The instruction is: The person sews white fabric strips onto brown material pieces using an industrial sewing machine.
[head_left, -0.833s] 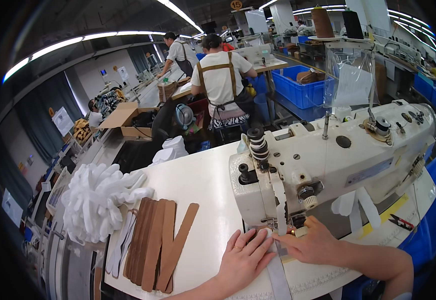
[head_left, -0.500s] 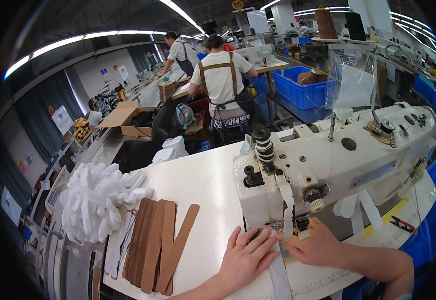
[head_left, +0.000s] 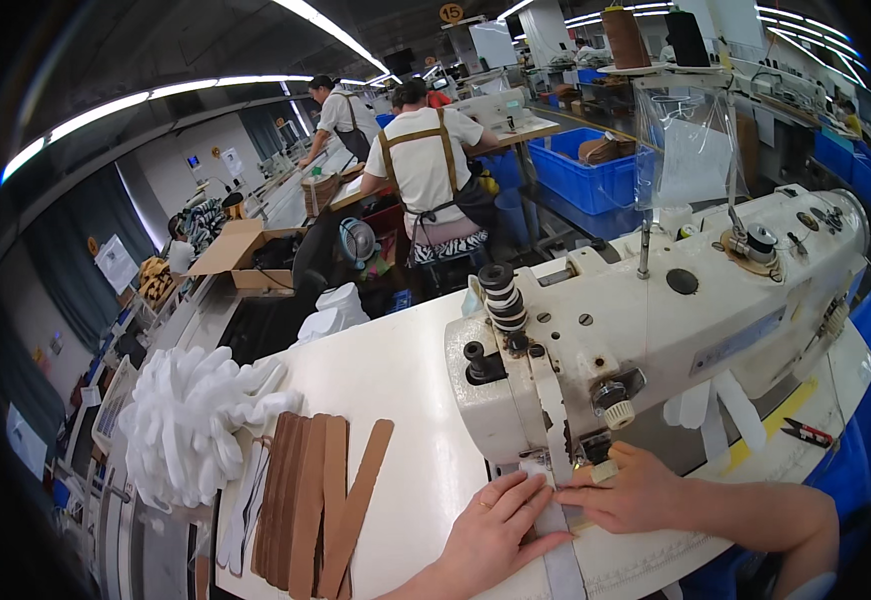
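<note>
White strip under the sewing machine's head, a bare hand at either side.
The sewing machine (head_left: 646, 310) bears a pale label plate (head_left: 739, 342), its lettering too small to read; ruler marks line the table's (head_left: 406, 400) near edge. The white strip (head_left: 564, 568), flat, narrow and smooth, lies near six o'clock, its long axis running up toward between eleven and twelve. The left hand (head_left: 501, 525) lies flattened on it, fingers close together, thumb spread apart. The right hand (head_left: 628, 492) has bent fingers beside the strip; whether they pinch it, I cannot tell. Toward eight o'clock lie matte brown strips (head_left: 308, 500) with rounded ends; beyond them, toward nine, a puffy white bundle (head_left: 186, 425).
</note>
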`<state>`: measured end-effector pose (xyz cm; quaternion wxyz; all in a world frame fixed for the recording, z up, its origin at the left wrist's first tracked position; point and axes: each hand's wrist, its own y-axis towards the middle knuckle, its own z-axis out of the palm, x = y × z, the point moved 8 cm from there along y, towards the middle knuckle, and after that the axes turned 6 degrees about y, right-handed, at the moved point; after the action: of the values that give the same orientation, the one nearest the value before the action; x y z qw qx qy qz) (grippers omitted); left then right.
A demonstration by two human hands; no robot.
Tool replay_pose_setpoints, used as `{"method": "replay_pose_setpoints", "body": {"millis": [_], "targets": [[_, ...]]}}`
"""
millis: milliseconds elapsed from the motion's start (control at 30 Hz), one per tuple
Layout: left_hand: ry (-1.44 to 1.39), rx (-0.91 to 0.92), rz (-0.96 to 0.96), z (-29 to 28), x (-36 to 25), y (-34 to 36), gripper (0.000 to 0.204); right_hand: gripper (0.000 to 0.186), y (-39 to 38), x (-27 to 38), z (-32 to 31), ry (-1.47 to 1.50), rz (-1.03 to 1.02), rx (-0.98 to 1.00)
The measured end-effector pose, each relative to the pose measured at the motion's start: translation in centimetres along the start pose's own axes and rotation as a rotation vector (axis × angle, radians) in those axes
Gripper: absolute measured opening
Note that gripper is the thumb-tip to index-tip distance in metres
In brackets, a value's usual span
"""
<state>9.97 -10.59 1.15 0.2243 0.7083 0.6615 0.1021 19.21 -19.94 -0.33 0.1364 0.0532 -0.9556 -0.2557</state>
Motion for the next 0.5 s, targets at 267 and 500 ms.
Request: {"method": "replay_pose_setpoints", "body": {"millis": [267,500], "targets": [[0.0,-0.028,-0.023,0.6,0.2,-0.6,0.058,0.036,0.1,0.6,0.0,-0.015,-0.049,0.0],[0.02,-0.037,-0.009,0.6,0.1,-0.7,0.049,0.036,0.2,1.2,-0.4,-0.028,-0.091,-0.026]]}}
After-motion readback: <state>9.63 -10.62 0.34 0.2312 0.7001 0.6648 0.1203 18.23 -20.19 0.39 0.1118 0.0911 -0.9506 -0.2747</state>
